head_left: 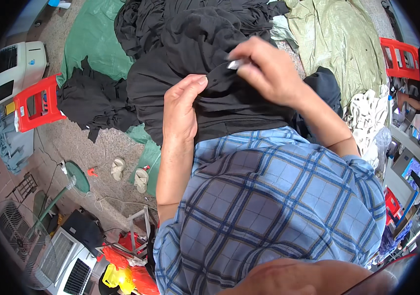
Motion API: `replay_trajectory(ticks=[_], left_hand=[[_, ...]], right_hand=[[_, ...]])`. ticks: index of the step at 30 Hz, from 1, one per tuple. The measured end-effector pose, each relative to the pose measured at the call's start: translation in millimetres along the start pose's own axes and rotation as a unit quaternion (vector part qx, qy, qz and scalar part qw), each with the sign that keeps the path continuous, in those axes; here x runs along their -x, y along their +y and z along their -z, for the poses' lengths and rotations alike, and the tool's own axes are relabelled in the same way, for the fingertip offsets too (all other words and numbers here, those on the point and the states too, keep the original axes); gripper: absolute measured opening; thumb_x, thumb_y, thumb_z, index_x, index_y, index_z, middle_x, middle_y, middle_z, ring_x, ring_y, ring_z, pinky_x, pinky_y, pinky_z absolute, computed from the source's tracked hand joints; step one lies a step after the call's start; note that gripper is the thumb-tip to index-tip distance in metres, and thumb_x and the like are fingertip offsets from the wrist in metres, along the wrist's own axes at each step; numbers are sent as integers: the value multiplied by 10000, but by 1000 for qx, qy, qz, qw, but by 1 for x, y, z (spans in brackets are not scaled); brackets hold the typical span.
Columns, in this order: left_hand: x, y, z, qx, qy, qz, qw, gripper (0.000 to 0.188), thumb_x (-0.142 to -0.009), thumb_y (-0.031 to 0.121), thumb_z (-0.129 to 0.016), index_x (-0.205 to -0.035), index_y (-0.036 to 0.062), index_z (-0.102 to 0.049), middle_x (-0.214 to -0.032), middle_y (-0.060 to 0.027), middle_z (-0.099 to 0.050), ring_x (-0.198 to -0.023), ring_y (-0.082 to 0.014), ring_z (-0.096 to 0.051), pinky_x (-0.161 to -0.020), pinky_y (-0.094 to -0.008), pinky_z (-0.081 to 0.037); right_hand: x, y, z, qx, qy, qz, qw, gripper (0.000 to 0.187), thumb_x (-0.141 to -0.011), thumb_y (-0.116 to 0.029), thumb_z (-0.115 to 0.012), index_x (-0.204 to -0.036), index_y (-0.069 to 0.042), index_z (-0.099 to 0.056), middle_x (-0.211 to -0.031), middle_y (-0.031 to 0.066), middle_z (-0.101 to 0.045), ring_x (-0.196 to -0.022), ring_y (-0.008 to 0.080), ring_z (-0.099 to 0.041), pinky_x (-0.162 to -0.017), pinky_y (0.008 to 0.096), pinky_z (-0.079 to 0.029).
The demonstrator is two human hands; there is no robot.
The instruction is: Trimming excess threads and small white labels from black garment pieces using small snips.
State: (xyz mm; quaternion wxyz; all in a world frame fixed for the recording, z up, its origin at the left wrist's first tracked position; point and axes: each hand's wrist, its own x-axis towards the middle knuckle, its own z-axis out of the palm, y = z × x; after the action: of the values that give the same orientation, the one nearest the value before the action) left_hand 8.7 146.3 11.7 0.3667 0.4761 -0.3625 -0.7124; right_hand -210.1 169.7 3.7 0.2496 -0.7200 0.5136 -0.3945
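Black cloth, which looks like a garment, is spread across my lap and runs into a larger heap in front of me. Thumb against fingers, my left hand pinches a fold of it near the middle. My right hand is raised just above the cloth to the right, closed around a small silvery tool. Only the tool's bright tip shows, and motion blurs it, so its exact kind is unclear.
Black garments lie to the left beside green sheeting. An olive sack and white cloth are to the right. Red stools flank the piles. Sandals and a standing fan are at lower left.
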Motion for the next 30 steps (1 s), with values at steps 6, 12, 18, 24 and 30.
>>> replay_trajectory(ticks=[6, 12, 18, 24, 30], left_hand=[[3, 12, -11, 63, -16, 19, 998, 145, -870, 49, -628, -954, -59, -677, -912, -39, -666, -861, -91, -576, -840, -222, -413], [8, 10, -15, 33, -3, -15, 999, 132, -881, 42, -620, -942, -61, -674, -897, -28, -656, -845, -80, -563, -827, -216, -413], [9, 9, -17, 14, 0, -31, 999, 118, -888, 23, -614, -931, -69, -674, -906, -25, -647, -841, -74, -554, -824, -211, -411], [8, 6, -16, -3, -1, -46, 999, 125, -890, 26, -615, -936, -75, -674, -917, -33, -644, -846, -74, -553, -825, -209, -410], [9, 7, -17, -10, 1, -45, 999, 127, -889, 26, -617, -936, -76, -676, -918, -32, -642, -844, -73, -552, -824, -209, -410]], right_hand=[[12, -6, -23, 0, 22, 105, 994, 316, -828, -195, -654, -1075, -9, -586, -835, 108, -587, -733, 287, -600, -641, 357, -487], [11, -8, -20, 6, 78, 64, 995, 220, -841, -134, -667, -1024, -29, -606, -823, 94, -609, -717, 270, -605, -596, 345, -477], [11, -11, -21, 55, 74, 52, 994, 225, -844, -259, -681, -958, -71, -634, -820, 61, -581, -760, 255, -599, -634, 351, -483], [10, -9, -22, 53, 75, 67, 994, 196, -830, -177, -685, -963, -42, -636, -804, 71, -588, -728, 257, -599, -595, 344, -476], [8, -8, -24, 68, 95, 95, 989, 207, -816, -193, -701, -952, -47, -647, -803, 72, -582, -722, 252, -595, -593, 344, -478]])
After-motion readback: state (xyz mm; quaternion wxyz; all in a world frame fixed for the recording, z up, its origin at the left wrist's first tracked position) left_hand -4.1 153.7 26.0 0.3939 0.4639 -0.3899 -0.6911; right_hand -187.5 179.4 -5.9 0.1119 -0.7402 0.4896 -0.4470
